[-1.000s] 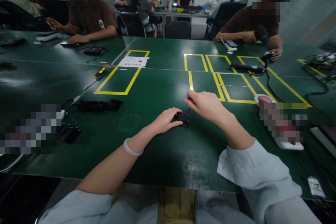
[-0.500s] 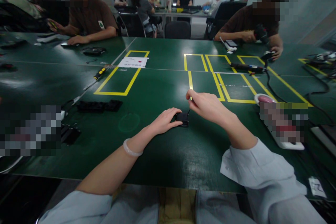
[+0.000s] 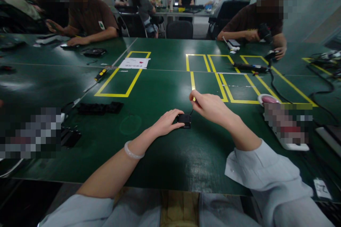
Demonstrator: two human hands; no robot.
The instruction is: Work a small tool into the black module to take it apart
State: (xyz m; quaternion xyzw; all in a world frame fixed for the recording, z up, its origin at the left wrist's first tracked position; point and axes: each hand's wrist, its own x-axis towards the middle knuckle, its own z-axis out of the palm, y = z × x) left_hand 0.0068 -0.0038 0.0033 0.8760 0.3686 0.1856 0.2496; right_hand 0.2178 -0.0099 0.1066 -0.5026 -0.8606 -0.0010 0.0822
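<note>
A small black box-shaped part (image 3: 184, 120) rests on the green table (image 3: 160, 163). My left hand (image 3: 170, 120) is closed on its left side, with the thumb along the near edge and the fingers over the far edge. From my right hand (image 3: 204, 104) a thin dark shaft slants down to the right side of the part; it looks like a screwdriver (image 3: 191, 112). A bit of yellow shows between the pinched fingers, while the rest of the handle is hidden. Whether the tip sits in the part is too small to tell.
Black parts (image 3: 99, 108) and a black and yellow tool (image 3: 100, 74) lie to the left. Yellow tape outlines (image 3: 128, 95) mark the table. A white-edged object (image 3: 295, 147) stands at right, near cables (image 3: 274, 85). Co-workers sit across the table.
Almost nothing differs. Both hands keep the same hold on the black part and the screwdriver; the view has shifted very slightly.
</note>
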